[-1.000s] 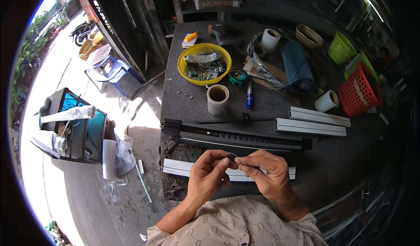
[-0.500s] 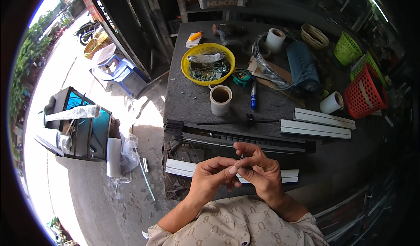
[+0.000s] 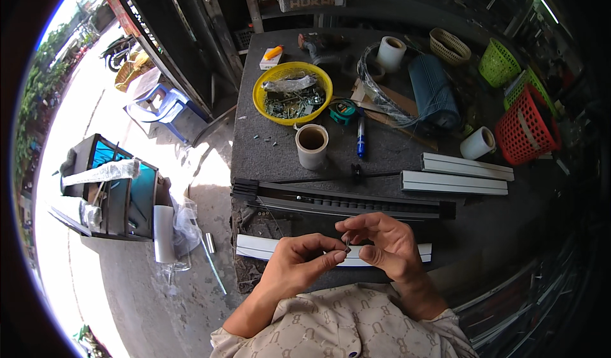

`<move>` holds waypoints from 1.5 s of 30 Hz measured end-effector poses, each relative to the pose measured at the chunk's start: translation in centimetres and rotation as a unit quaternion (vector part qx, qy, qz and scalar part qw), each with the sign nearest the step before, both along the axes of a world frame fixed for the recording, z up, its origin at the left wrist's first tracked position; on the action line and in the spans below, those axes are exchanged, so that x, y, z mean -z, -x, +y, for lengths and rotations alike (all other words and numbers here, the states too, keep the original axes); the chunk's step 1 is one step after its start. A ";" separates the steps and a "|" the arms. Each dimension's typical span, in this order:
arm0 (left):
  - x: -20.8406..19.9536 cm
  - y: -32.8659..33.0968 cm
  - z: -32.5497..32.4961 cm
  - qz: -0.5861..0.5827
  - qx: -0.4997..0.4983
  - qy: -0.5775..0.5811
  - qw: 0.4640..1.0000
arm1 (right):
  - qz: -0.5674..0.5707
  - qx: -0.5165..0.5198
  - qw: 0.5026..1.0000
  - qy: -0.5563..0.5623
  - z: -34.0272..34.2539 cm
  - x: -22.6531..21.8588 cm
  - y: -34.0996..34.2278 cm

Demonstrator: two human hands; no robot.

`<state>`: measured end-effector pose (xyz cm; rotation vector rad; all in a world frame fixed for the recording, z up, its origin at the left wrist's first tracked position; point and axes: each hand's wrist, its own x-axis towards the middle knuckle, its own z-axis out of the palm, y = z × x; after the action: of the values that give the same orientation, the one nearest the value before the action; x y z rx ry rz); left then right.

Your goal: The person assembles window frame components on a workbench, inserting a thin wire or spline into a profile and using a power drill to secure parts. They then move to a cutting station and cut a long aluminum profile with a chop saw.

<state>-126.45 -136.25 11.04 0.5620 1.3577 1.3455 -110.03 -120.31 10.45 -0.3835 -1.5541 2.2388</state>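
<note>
Just in front of my chest, my left hand (image 3: 299, 259) is closed in a pinch. At its fingertips are a thin pale strand (image 3: 347, 241) and a tiny dark piece too small to name. My right hand (image 3: 385, 243) is close beside it, thumb apart from its bent fingers, the fingertips near the strand's upper end. Under both hands lies a white slotted profile bar (image 3: 254, 246), its middle partly hidden by them. Beyond it, a long black track-like assembly (image 3: 356, 200) lies across the table, with a fine line hanging near its left end.
The dark table (image 3: 261, 161) bears a cup (image 3: 312, 148), a yellow basket of screws (image 3: 258, 97), a tape measure (image 3: 342, 112), a blue marker (image 3: 361, 138), two white profiles (image 3: 455, 183), a clear coil (image 3: 372, 97) and a red basket (image 3: 525, 126). A tool box (image 3: 114, 192) stands left.
My right thumb has moved away from the left fingertips and the right hand has opened. The left hand keeps its pinch. The whole view has shifted slightly.
</note>
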 end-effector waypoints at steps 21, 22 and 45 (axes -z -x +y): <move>0.2 -2.6 -3.0 -0.265 -0.072 0.014 0.961 | 0.009 0.098 0.952 -0.289 -3.0 0.7 1.4; 0.9 -2.7 -3.1 -0.313 -0.101 -0.023 0.944 | 0.009 0.098 0.952 -0.289 -3.3 0.6 1.4; 3.2 -3.4 -3.2 -0.310 -0.249 -0.085 0.914 | -0.034 0.102 0.870 -0.481 -3.2 -0.7 -0.1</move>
<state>-123.08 -139.49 7.88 -0.1333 0.8779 1.8657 -109.97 -123.51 11.18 -0.2925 -2.2831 1.0736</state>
